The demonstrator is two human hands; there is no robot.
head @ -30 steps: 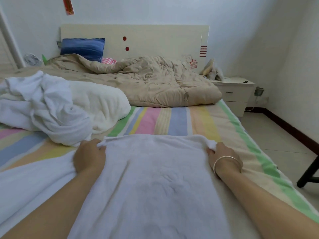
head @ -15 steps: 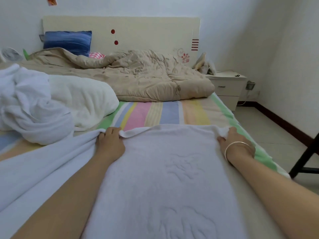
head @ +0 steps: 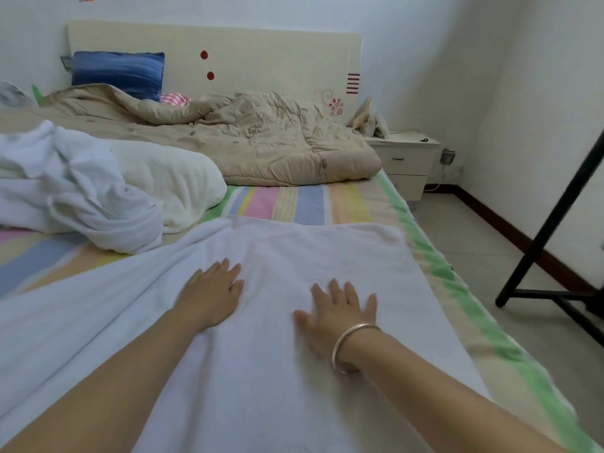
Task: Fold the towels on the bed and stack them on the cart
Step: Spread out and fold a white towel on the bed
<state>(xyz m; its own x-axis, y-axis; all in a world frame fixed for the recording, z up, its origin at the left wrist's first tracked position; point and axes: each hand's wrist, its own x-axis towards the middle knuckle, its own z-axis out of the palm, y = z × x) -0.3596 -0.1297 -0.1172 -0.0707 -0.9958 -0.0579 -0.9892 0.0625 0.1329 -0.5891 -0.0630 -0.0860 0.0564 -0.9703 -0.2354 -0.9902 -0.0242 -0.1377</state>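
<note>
Now both the left hand [head: 212, 294] and right hand [head: 340, 313] lie flat, fingers spread, on the white towel [head: 294, 256].

Before you, the bed [head: 294, 204] carries a flat white towel [head: 261, 387] along its right edge, crumpled towels [head: 81, 197] at its left edge, and a beige quilt [head: 261, 142] at its head.

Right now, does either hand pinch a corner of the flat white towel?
No, the left hand and right hand press flat, fingers straight, on the flat white towel.

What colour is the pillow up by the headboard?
Blue, with lighter streaks. The pillow shows in the head view, the only one.
</note>
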